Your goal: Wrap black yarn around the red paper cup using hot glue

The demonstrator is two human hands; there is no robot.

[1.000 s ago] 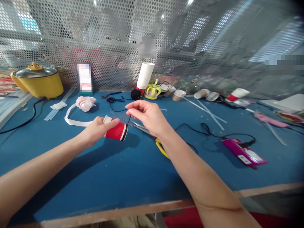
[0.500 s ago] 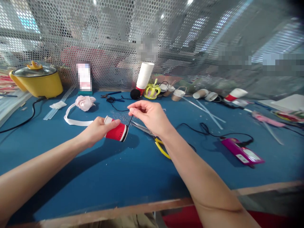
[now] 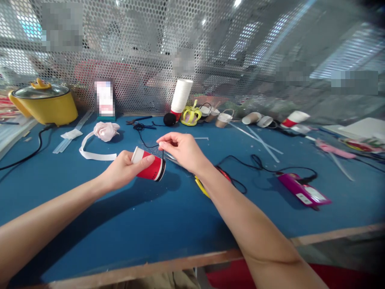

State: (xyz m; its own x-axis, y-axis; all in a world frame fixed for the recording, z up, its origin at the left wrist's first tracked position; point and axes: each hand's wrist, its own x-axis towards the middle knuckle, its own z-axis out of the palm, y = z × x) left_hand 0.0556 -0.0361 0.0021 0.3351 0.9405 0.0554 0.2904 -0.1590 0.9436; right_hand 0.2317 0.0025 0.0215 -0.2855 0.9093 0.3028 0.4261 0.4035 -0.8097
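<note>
My left hand [image 3: 122, 170] grips a small red paper cup [image 3: 150, 167] lying on its side above the blue table [image 3: 144, 216], its dark end pointing right. My right hand [image 3: 180, 150] pinches a thin black string [image 3: 163, 154] that runs down to the cup's right end. Yellow-handled scissors [image 3: 201, 186] lie on the table just under my right wrist, mostly hidden by it.
A yellow pot [image 3: 45, 104] stands far left with a black cable. A pink fabric rose [image 3: 105, 130] on white ribbon lies behind the cup. A white cup stack [image 3: 181, 95], a yellow crown, small cups and glue sticks line the perforated screen. A magenta tool [image 3: 302, 192] lies right.
My right hand has dropped lower and closer to the cup's right end, shortening the visible string. The cup has tilted slightly. My view shifted a little.
</note>
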